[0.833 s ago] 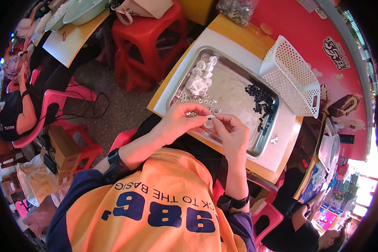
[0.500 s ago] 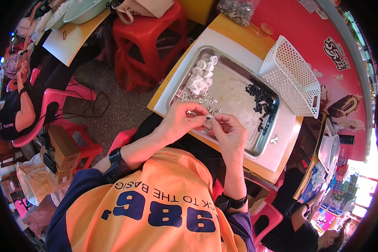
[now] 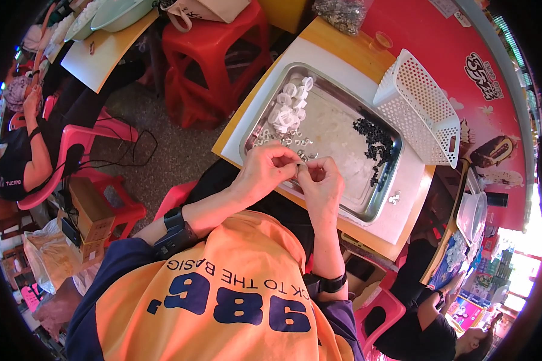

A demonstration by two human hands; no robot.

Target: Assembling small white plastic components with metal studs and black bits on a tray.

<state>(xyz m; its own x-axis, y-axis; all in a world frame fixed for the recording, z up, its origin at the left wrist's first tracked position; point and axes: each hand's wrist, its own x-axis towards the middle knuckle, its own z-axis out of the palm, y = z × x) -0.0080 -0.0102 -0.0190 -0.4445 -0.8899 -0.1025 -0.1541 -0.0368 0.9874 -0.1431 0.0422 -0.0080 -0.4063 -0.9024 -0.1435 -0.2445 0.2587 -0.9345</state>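
My left hand and my right hand meet fingertip to fingertip over the near edge of a metal tray. Both are closed in a pinch on one small white piece, now mostly covered by the fingers. Just beyond my left hand lie small shiny pieces, and farther up the tray's left side is a heap of white ring-shaped plastic parts. Many tiny black parts are strewn along the tray's right side.
A white perforated basket stands right of the tray. Small white pieces lie on the white board. At the back sits a clear bag of metal parts. A red stool is left of the table; other people sit at both sides.
Both hands have shifted slightly, the right one inward to the left. The small white piece with a dark spot, visible between the fingertips before, is now mostly hidden.
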